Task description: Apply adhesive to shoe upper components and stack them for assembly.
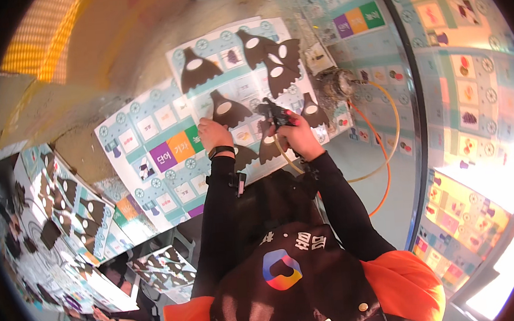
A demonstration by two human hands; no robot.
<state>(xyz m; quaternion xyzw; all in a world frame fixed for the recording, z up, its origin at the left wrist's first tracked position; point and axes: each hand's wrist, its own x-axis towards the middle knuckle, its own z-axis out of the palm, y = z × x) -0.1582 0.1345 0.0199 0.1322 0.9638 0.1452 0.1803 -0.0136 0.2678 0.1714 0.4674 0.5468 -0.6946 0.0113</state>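
Observation:
My left hand (214, 135) has its fingers curled together at the lower left edge of a black bell-shaped piece (234, 111) with a scalloped hem and a white oval. My right hand (301, 139) grips a black pistol-shaped tool (275, 112) with a hose, its front end just right of that piece. Several similar black pieces lie around it, such as a black piece (196, 74) at the upper left and another (313, 112) at the right. Beneath them is a pale blue printed sheet (173, 54) with wheel and picture designs.
A second printed sheet (119, 129) reaches left under the first. A tan hose (396, 115) and an orange hose (384, 186) loop at the right, near a dirty round fitting (336, 84). More sheets (63, 204) with black pieces lie left. A co-worker's hands (105, 317) show lower left.

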